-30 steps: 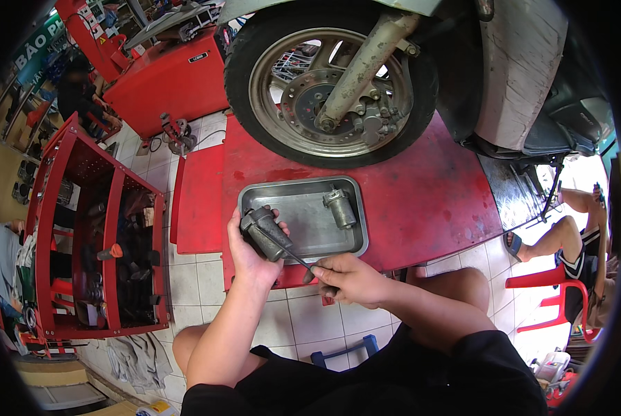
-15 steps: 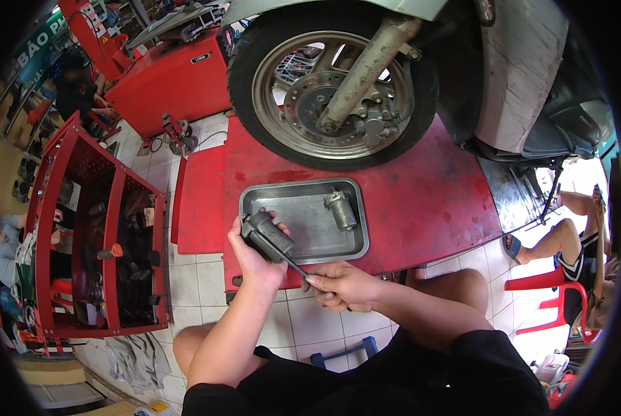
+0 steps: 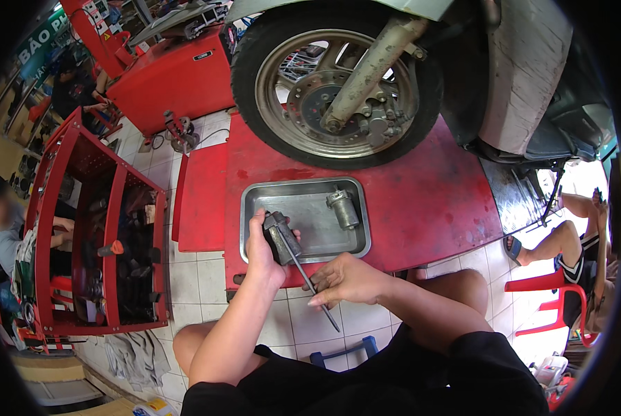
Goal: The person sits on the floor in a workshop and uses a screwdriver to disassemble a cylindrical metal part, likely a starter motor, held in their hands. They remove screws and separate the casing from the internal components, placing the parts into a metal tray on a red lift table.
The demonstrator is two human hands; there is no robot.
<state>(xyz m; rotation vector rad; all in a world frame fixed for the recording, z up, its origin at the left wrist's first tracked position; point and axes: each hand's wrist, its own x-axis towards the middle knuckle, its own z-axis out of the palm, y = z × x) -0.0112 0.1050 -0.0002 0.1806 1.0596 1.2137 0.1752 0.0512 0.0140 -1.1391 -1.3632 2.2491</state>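
My left hand (image 3: 262,260) is closed around a dark cylindrical metal part (image 3: 286,239), held over the lower-left of a steel tray (image 3: 364,222). A long thin metal rod (image 3: 330,316) runs from the part down toward me, past the tray's near edge. My right hand (image 3: 345,281) has loosely curled fingers on this rod, with its thumb below. A second, lighter metal cylinder (image 3: 344,211) lies in the tray's right half. The tray sits on a red platform (image 3: 428,208).
A scooter front wheel (image 3: 269,132) stands behind the tray. A red tool cart (image 3: 116,243) is at left, with people (image 3: 5,236) (image 3: 67,93) beyond it. A seated person's leg (image 3: 560,243) and a red chair (image 3: 532,284) are at right. A red machine (image 3: 165,83) stands behind.
My left hand has turned the part more upright. The rod now points more steeply toward me, its end showing below my right hand, whose grip has loosened and shifted.
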